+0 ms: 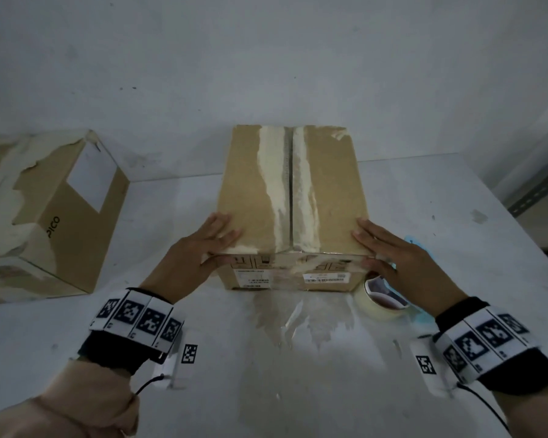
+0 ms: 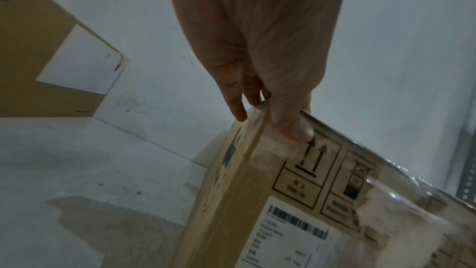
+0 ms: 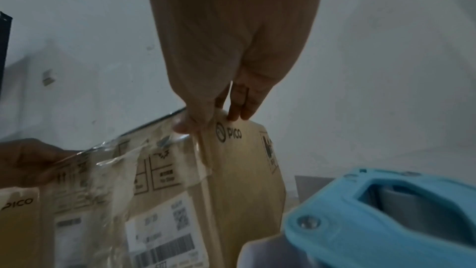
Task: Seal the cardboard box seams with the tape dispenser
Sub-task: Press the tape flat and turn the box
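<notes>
A brown cardboard box [image 1: 291,210] stands mid-table, flaps closed, its top centre seam flanked by pale torn strips. Clear wrinkled tape [image 1: 293,257] runs along its near top edge and down the front face [image 3: 115,150]. My left hand [image 1: 217,245] lies on the near left corner, fingers straight on top, thumb [image 2: 296,129] pressing the front face. My right hand [image 1: 382,248] mirrors it on the near right corner [image 3: 231,48]. The blue tape dispenser [image 1: 383,297] with its roll lies on the table under my right wrist, held by neither hand [image 3: 386,221].
A second, torn PICO cardboard box [image 1: 54,216] stands at the left against the wall. The white table [image 1: 266,390] has a stained patch in front of the box. A metal shelf upright [image 1: 538,191] is past the table's right edge.
</notes>
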`<state>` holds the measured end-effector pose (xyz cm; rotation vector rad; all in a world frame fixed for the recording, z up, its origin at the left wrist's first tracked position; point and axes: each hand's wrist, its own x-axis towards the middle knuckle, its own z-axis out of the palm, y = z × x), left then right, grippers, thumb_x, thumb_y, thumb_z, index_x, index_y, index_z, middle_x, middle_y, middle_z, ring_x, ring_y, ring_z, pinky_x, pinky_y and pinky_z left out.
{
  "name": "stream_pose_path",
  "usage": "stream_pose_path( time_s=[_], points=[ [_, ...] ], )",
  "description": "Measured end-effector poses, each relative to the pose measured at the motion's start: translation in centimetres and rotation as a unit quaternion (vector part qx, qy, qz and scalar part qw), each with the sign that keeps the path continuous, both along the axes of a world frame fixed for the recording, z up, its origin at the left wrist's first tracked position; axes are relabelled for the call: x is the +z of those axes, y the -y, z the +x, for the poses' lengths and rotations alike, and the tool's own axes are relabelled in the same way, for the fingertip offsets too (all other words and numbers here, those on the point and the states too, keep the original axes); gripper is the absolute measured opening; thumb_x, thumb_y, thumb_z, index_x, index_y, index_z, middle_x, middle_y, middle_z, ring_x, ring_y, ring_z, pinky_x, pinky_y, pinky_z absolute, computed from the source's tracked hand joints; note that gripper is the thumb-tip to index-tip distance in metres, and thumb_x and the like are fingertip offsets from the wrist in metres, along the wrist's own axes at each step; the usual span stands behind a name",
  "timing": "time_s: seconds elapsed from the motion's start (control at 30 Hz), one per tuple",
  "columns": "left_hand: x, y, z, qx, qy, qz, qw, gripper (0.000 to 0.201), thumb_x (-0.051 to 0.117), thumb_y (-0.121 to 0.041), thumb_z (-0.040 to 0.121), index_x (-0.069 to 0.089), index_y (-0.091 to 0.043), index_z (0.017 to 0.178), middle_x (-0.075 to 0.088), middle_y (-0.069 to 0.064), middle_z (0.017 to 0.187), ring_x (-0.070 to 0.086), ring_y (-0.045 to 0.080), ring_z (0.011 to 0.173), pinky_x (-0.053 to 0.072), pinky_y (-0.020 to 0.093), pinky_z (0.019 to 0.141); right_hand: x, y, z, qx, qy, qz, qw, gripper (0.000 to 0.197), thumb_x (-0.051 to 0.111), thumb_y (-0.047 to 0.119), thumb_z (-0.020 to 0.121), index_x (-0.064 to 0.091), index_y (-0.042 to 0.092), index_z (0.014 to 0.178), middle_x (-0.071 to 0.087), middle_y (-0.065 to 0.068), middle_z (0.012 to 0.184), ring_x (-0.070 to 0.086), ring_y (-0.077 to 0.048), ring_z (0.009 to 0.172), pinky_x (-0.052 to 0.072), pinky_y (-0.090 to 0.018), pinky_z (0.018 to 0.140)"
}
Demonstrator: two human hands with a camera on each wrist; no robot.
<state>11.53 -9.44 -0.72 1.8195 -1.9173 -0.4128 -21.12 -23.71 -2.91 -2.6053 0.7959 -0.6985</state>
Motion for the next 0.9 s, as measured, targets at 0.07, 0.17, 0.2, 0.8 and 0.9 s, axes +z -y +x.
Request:
stream_pose_path(
  time_s=[0.07, 0.17, 0.2, 0.8, 0.9],
  points=[
    [0.3, 0.0, 0.1, -0.009, -0.020, 0.017, 1.000, 0.082, 0.057, -0.021, 0.085, 0.011, -0.085, 0.106, 0.011, -0.048, 0.133, 0.005, -0.007, 0.137, 0.018, 0.021, 0.112, 0.6, 0.1, -0.1, 0.014, -0.022, -0.003, 1.000, 0.055, 0.064, -0.004, 0.075, 0.051, 0.005, 0.128, 0.036, 0.005, 0.140, 0.031, 0.005, 0.125, 0.018, 0.003, 0.099],
    [0.1, 0.1, -0.2, 0.013, -0.035, 0.000, 0.999, 0.080, 0.061, -0.018, 0.083, 0.020, -0.082, 0.108, 0.019, -0.045, 0.134, 0.015, -0.004, 0.137, 0.020, 0.020, 0.112, 1.1, 0.1, 0.0, 0.012, -0.027, -0.017, 0.999, 0.053, 0.059, 0.003, 0.074, 0.053, 0.005, 0.126, 0.037, -0.006, 0.137, 0.036, -0.007, 0.121, 0.016, 0.004, 0.097],
    [-0.1, 0.1, -0.3, 0.044, -0.051, -0.021, 0.997, 0.073, 0.065, -0.016, 0.081, 0.032, -0.071, 0.116, 0.026, -0.032, 0.139, 0.024, 0.000, 0.136, 0.025, 0.023, 0.112, 1.1, 0.1, 0.2, 0.006, -0.015, 0.000, 1.000, 0.052, 0.059, 0.007, 0.076, 0.052, 0.007, 0.127, 0.038, -0.004, 0.138, 0.035, -0.003, 0.121, 0.018, 0.004, 0.098],
    [-2.1, -2.3, -1.9, 0.180, -0.117, -0.151, 0.965, 0.042, 0.064, 0.010, 0.076, 0.058, 0.005, 0.118, 0.060, 0.003, 0.088, 0.055, -0.022, 0.080, 0.044, -0.004, 0.072, 0.3, -1.6, 2.0, -0.111, 0.045, 0.026, 0.992, 0.042, 0.056, 0.017, 0.079, 0.058, -0.007, 0.114, 0.051, -0.006, 0.078, 0.047, -0.017, 0.068, 0.042, -0.029, 0.065],
    [-1.7, -2.3, -0.6, 0.144, -0.101, -0.157, 0.972, 0.037, 0.067, 0.004, 0.077, 0.062, 0.003, 0.114, 0.063, 0.000, 0.085, 0.054, -0.025, 0.078, 0.043, -0.005, 0.073, 0.6, -1.5, 1.8, -0.110, 0.034, 0.029, 0.993, 0.043, 0.055, 0.020, 0.079, 0.058, -0.005, 0.114, 0.044, 0.002, 0.078, 0.047, -0.016, 0.066, 0.041, -0.030, 0.062]
  ],
)
